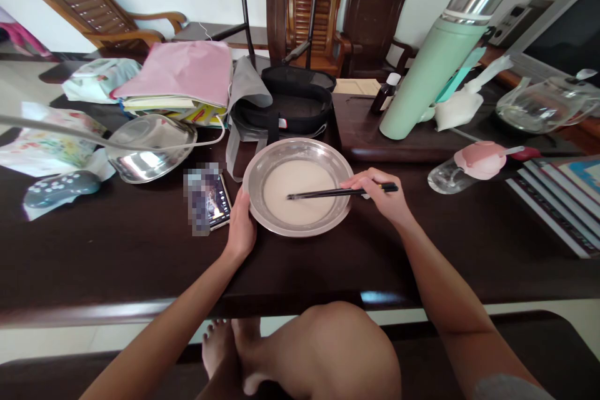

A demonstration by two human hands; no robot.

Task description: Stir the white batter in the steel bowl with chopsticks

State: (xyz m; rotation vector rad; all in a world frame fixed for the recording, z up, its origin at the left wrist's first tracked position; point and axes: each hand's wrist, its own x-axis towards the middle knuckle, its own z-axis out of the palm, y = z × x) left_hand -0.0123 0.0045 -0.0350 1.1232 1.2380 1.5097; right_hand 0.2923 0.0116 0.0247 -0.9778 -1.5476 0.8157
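Observation:
A wide metal bowl (262, 215) stands on the dark wooden table, holding a milky white liquid (304, 215). My left hand (241, 225) grips the bowl's left rim, its fingers partly hidden behind and under the edge. In my right hand (382, 194) is a pair of black chopsticks (323, 193), held near the thick ends over the bowl's right rim. Their tips dip into the liquid left of its middle. Just left of my left hand lies a phone (219, 203) with its screen lit, partly blurred out.
Behind the bowl sits a black and grey bag (290, 106). A second metal bowl (145, 165) and a grey-blue controller-like object (63, 189) lie left. To the right are a green thermos (422, 69), a pink-lidded cup (480, 160), a glass teapot (539, 106) and stacked books (557, 206).

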